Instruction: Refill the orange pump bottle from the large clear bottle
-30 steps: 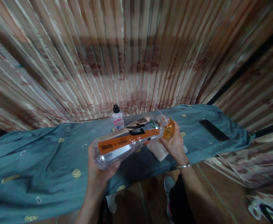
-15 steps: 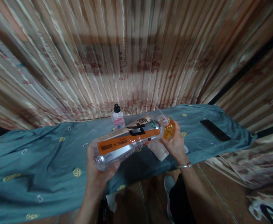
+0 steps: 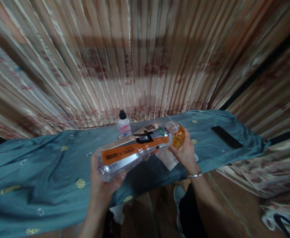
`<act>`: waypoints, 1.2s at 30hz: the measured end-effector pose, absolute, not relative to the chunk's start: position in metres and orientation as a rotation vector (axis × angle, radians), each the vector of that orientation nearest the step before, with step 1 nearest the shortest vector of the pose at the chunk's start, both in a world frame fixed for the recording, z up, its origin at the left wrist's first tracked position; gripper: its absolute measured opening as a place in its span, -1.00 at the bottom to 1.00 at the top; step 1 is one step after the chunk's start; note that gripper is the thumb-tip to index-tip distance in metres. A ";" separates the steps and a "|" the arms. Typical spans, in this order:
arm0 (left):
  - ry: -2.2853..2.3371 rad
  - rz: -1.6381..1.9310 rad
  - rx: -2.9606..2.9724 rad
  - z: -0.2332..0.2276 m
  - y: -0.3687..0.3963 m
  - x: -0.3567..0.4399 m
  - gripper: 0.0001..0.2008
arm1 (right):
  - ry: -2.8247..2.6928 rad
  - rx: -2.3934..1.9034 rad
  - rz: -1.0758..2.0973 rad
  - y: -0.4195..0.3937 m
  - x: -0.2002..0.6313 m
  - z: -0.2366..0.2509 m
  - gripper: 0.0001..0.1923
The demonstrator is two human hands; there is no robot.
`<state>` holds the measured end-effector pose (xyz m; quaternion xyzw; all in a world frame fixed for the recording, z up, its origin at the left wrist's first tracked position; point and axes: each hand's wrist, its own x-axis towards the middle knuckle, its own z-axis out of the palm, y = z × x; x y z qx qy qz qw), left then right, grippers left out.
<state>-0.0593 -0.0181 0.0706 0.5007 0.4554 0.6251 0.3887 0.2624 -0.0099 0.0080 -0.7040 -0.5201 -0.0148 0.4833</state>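
1. Orange-labelled bottle (image 3: 132, 150) lies tipped sideways above the blue cloth (image 3: 48, 165), its base in my left hand (image 3: 101, 185), fingers closed around it.
2. My right hand (image 3: 184, 152) grips a cup (image 3: 178, 135) of amber liquid at the bottle's mouth.

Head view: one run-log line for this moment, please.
left hand: grip on base of large bottle, tipped | right hand: holds cup of amber liquid at bottle mouth | small bottle upright behind | phone on cloth
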 end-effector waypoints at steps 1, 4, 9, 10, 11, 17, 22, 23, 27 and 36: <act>1.150 1.573 1.261 0.072 -0.018 -0.059 -0.10 | -1.268 -1.713 -0.039 -0.010 0.262 0.008 0.18; 1.123 1.519 1.194 0.076 -0.018 -0.058 -0.09 | -1.272 -1.713 -0.050 -0.009 0.262 0.007 0.18; 1.139 1.541 1.130 0.078 -0.018 -0.057 -0.06 | -1.275 -1.717 -0.058 -0.009 0.262 0.007 0.20; 1.132 1.538 1.130 0.078 -0.018 -0.057 -0.06 | -1.274 -1.717 -0.058 -0.009 0.262 0.007 0.19; 1.130 1.535 1.133 0.078 -0.018 -0.056 -0.06 | -1.275 -1.718 -0.058 -0.009 0.263 0.007 0.19; 1.167 1.542 1.136 0.083 -0.017 -0.054 -0.09 | -1.288 -1.733 -0.055 -0.011 0.264 0.008 0.17; 1.179 1.552 1.193 0.091 -0.018 -0.052 -0.17 | -1.293 -1.725 -0.071 -0.011 0.264 0.006 0.17; 1.172 1.541 1.199 0.091 -0.018 -0.052 -0.18 | -1.294 -1.726 -0.079 -0.011 0.264 0.006 0.17; 1.134 1.545 1.150 0.089 -0.018 -0.052 -0.17 | -1.301 -1.730 -0.087 -0.011 0.264 0.005 0.16; 1.160 1.520 1.182 0.088 -0.020 -0.053 -0.19 | -1.316 -1.729 -0.075 -0.011 0.264 0.007 0.14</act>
